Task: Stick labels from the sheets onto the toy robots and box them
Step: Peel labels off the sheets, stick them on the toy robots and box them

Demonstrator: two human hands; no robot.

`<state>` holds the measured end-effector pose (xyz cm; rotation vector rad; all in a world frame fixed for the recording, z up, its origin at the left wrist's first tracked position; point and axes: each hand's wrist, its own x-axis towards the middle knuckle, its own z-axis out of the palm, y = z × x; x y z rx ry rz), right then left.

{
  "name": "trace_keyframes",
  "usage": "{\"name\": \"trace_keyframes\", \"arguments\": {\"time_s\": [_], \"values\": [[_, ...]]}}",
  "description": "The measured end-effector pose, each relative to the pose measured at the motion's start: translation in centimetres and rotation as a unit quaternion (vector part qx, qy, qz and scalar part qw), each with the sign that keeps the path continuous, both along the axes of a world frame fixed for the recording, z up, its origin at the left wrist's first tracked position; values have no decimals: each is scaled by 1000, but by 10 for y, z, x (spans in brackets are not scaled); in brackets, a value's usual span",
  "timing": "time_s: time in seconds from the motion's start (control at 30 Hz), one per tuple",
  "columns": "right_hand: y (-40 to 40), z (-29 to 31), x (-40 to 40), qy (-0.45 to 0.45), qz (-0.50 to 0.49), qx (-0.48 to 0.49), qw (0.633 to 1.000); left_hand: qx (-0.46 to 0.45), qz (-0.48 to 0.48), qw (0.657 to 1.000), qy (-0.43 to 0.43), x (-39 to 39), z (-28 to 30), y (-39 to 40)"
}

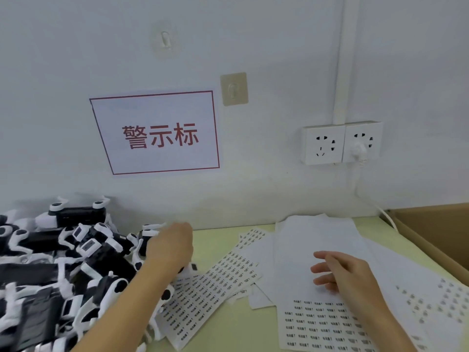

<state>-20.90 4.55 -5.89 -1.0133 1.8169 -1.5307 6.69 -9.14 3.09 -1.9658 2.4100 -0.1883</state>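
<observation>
Left hand [172, 246] is reaching into the robot pile [58, 270] at the left, grip hidden, can't tell. Right hand [340, 271] hovers loose and open over the label sheets [317, 323]. Box [436, 229] sits far right.

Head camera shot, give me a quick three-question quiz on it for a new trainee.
1. True or false: the left hand reaches into the pile of toy robots.
2. Where is the cardboard box? A) far right of the table B) behind the robot pile C) under the label sheets
3. Fill in: the right hand hovers with relaxed fingers over a ____.

Key: 1 true; 2 A; 3 label sheet.
</observation>
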Motion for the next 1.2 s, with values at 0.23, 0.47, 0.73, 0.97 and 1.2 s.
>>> {"name": "trace_keyframes", "arguments": {"time_s": [0.23,0.47,0.73,0.97,1.2], "values": [[5,9,9,-15,41,-51,998,-142,-65,905,396,-29,33,22],[0,9,30,-67,225,-62,970,100,108,511,847,-84,-21,61],[-7,2,26,-4,155,-96,983,211,150,353,899,-98,-40,68],[-12,1,30,-38,23,-86,995,222,48,535,814,-95,-32,71],[-8,4,12,-36,-87,-118,989,162,-108,878,437,-87,-20,80]]}}
